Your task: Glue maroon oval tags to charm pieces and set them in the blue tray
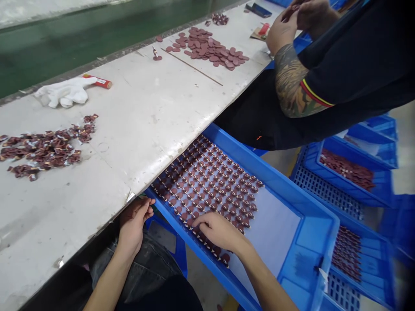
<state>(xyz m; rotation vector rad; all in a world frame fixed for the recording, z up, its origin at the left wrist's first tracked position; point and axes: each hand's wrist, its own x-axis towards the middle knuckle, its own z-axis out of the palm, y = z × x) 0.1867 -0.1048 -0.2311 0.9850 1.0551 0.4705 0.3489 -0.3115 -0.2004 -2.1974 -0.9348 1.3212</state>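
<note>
My right hand (217, 231) reaches over the blue tray (275, 172), with its fingers drawn together and pointing down among the small dark red figures (223, 185). These stand in close rows on white lining, each on a round base. What the fingertips hold, if anything, is hidden. Just below the table's edge, beside the tray's near left corner, my left hand (133, 222) is closed, thumb against curled fingers. I cannot make out anything in it.
On the white table (119, 125) lie a pile of loose figures (45, 149), a white glove (66, 93), oval dark red discs (210, 47) and a thin stick (193, 67). A co-worker (350, 65) sits at the right. Blue crates (350, 168) stand behind the tray.
</note>
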